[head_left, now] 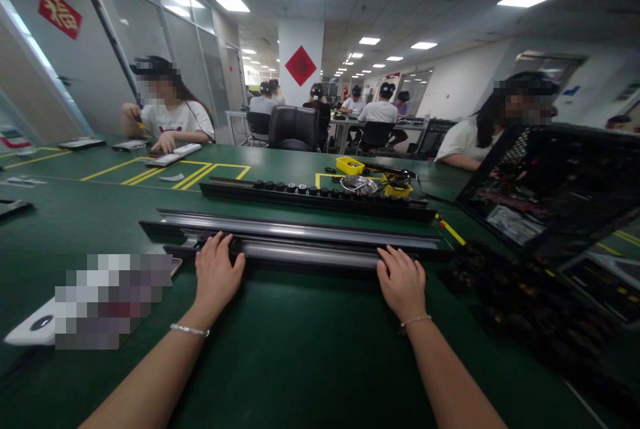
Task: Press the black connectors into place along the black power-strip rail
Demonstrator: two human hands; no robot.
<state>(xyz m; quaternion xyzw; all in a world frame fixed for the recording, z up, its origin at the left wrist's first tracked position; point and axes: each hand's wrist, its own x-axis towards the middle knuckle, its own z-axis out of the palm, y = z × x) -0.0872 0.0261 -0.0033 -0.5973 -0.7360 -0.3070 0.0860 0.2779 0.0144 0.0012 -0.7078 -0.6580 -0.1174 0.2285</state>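
A long black rail (310, 255) with a shiny grey curved face lies crosswise on the green table in front of me. My left hand (215, 269) grips it near its left end, fingers over the top and thumb on the near side. Toward the right end, my right hand (403, 275) holds the same rail in a similar way. Just behind it lies a second long black rail (300, 227) with a similar shiny face. Small black parts on the near rail are partly hidden by my left fingers.
Farther back, a black tray (230, 190) carries a row of small round parts. Yellow bins (350, 165) and a metal bowl (359, 184) stand behind. Dark small parts (530, 295) pile up at right near an open black case (555, 182). A phone (35, 322) lies left. Co-workers sit opposite.
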